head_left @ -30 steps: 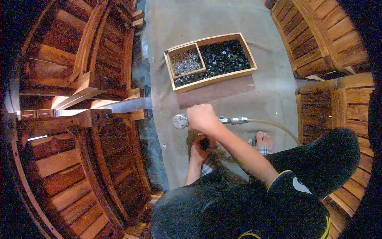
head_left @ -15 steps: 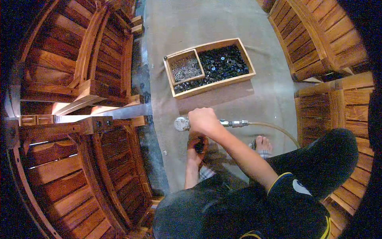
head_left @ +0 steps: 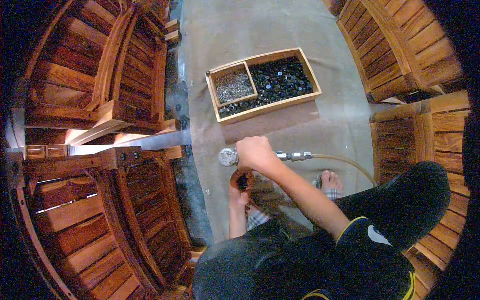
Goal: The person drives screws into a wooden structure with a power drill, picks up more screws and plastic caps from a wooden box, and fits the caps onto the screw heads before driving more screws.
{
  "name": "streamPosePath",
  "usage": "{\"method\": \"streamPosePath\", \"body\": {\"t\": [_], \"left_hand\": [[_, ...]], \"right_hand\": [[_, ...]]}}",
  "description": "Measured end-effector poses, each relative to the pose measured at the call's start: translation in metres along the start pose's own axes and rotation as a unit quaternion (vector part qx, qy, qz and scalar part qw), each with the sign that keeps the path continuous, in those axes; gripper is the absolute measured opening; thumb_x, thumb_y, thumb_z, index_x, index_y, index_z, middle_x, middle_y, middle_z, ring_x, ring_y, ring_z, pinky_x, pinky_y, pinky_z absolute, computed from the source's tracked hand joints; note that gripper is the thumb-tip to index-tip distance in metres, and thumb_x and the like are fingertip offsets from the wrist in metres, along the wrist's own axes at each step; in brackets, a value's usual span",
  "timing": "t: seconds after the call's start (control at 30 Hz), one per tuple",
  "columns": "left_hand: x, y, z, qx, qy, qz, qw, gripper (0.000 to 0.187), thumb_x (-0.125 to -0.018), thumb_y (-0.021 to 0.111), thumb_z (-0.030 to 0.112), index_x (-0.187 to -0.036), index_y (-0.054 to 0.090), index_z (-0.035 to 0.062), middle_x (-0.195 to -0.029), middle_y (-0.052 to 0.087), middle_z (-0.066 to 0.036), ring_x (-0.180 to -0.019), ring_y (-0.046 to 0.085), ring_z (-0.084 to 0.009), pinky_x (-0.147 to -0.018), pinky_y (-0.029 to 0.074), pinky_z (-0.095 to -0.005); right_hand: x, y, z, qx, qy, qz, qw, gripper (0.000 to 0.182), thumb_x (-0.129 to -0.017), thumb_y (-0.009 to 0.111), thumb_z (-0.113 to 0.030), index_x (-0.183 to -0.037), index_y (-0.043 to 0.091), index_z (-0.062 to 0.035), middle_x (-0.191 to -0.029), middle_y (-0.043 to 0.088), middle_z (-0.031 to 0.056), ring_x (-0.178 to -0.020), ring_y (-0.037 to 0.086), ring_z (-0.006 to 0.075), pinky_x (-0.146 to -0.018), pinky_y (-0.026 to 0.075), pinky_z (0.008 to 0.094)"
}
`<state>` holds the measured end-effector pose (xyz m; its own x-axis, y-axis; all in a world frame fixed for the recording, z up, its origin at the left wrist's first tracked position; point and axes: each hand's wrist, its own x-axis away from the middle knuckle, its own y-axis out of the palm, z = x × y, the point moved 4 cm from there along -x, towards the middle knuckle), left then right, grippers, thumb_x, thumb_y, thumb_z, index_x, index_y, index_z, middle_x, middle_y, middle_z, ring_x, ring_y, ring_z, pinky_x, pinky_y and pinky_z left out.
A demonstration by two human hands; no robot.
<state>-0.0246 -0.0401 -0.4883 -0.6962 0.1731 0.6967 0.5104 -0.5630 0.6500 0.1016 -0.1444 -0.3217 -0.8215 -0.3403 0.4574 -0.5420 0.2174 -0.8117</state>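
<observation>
My right hand (head_left: 257, 151) is closed around an air tool (head_left: 228, 157) with a round silvery head poking out at the left. From its right end a metal coupling (head_left: 298, 156) joins a pale hose (head_left: 345, 160). Just below, my left hand (head_left: 238, 196) is curled round a cluster of small dark pieces (head_left: 243, 180), too blurred to name exactly. Ahead of both hands lies a wooden box (head_left: 265, 107) of small black parts (head_left: 281, 80). Shiny screw-like pieces (head_left: 234, 87) fill a smaller wooden tray (head_left: 256, 96) inside its left end.
Slatted wooden furniture (head_left: 75, 210) stands close on the left, with more slatted wooden pieces (head_left: 395, 145) on the right. Grey-brown sheeting (head_left: 250, 25) covers the floor between them. My bare foot (head_left: 330, 181) is beside the hose.
My left hand has shifted slightly left and turned, showing the dark pieces more from above. My right hand and the air tool stay nearly in place.
</observation>
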Motion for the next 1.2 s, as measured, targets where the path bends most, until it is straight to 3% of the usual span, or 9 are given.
{"method": "streamPosePath", "body": {"t": [0.07, 0.17, 0.23, 0.57, 0.87, 0.97, 1.03, 1.2], "left_hand": [[0.000, 0.000, 0.003, -0.002, -0.004, 0.007, 1.000, 0.020, -0.088, 0.051, 0.025, -0.089, 0.058, 0.0056, -0.077, 0.059, -0.004, -0.062, 0.054, -0.0122, -0.050, 0.041, -0.0230], [-0.001, 0.003, 0.005, 0.007, -0.008, -0.053, 0.999, 0.019, -0.089, 0.050, 0.023, -0.090, 0.058, 0.0054, -0.077, 0.059, -0.004, -0.062, 0.054, -0.0121, -0.050, 0.042, -0.0231], [0.002, 0.005, 0.005, -0.006, -0.001, 0.014, 1.000, 0.017, -0.088, 0.051, 0.020, -0.092, 0.057, 0.0058, -0.077, 0.058, -0.004, -0.061, 0.053, -0.0123, -0.048, 0.041, -0.0226], [0.008, 0.011, 0.009, -0.022, 0.025, 0.017, 0.999, 0.016, -0.088, 0.050, 0.019, -0.102, 0.053, 0.0113, -0.081, 0.056, -0.005, -0.055, 0.046, -0.0112, -0.041, 0.033, -0.0208], [0.012, 0.017, 0.012, 0.003, -0.010, -0.022, 1.000, 0.023, -0.092, 0.042, 0.028, -0.100, 0.054, 0.0093, -0.080, 0.056, -0.005, -0.054, 0.046, -0.0116, -0.039, 0.034, -0.0208], [0.014, 0.019, 0.012, 0.002, -0.004, 0.053, 0.999, 0.027, -0.093, 0.040, 0.030, -0.098, 0.055, 0.0071, -0.079, 0.057, -0.005, -0.055, 0.048, -0.0117, -0.039, 0.034, -0.0211], [0.012, 0.018, 0.013, -0.019, 0.016, -0.008, 1.000, 0.030, -0.093, 0.040, 0.031, -0.097, 0.056, 0.0059, -0.078, 0.058, -0.005, -0.056, 0.049, -0.0120, -0.040, 0.035, -0.0213], [0.006, 0.014, 0.011, -0.024, 0.028, -0.004, 0.999, 0.031, -0.094, 0.040, 0.031, -0.098, 0.056, 0.0055, -0.078, 0.059, -0.005, -0.056, 0.049, -0.0119, -0.043, 0.037, -0.0219]], "right_hand": [[0.000, -0.001, 0.000, -0.001, -0.001, -0.012, 1.000, 0.022, -0.065, 0.064, -0.021, -0.080, 0.071, -0.0057, -0.079, 0.068, 0.0156, -0.074, 0.067, 0.0292, -0.065, 0.054, 0.0400], [0.002, -0.002, -0.001, -0.001, -0.006, -0.011, 1.000, 0.022, -0.065, 0.064, -0.022, -0.078, 0.070, -0.0059, -0.078, 0.067, 0.0158, -0.073, 0.067, 0.0295, -0.064, 0.054, 0.0403], [0.001, -0.002, -0.001, -0.001, -0.004, -0.010, 1.000, 0.022, -0.065, 0.063, -0.022, -0.078, 0.070, -0.0060, -0.078, 0.067, 0.0157, -0.072, 0.067, 0.0294, -0.064, 0.054, 0.0404], [0.001, 0.000, 0.000, 0.000, -0.012, 0.018, 1.000, 0.019, -0.066, 0.062, -0.021, -0.075, 0.071, -0.0068, -0.075, 0.067, 0.0146, -0.070, 0.067, 0.0289, -0.061, 0.053, 0.0407], [0.000, 0.001, 0.000, -0.014, -0.003, 0.016, 1.000, 0.020, -0.065, 0.063, -0.021, -0.078, 0.071, -0.0072, -0.079, 0.068, 0.0150, -0.075, 0.067, 0.0296, -0.066, 0.053, 0.0415], [0.001, -0.001, -0.001, -0.011, 0.000, 0.010, 1.000, 0.020, -0.064, 0.063, -0.021, -0.077, 0.071, -0.0076, -0.079, 0.068, 0.0146, -0.075, 0.067, 0.0294, -0.066, 0.053, 0.0410], [0.002, -0.001, 0.000, -0.010, -0.006, 0.016, 1.000, 0.020, -0.064, 0.064, -0.021, -0.077, 0.071, -0.0075, -0.078, 0.068, 0.0146, -0.075, 0.067, 0.0293, -0.065, 0.053, 0.0408], [0.000, 0.002, 0.000, -0.006, -0.008, 0.023, 1.000, 0.019, -0.064, 0.063, -0.020, -0.075, 0.071, -0.0072, -0.077, 0.067, 0.0146, -0.074, 0.067, 0.0295, -0.064, 0.053, 0.0404]]}}
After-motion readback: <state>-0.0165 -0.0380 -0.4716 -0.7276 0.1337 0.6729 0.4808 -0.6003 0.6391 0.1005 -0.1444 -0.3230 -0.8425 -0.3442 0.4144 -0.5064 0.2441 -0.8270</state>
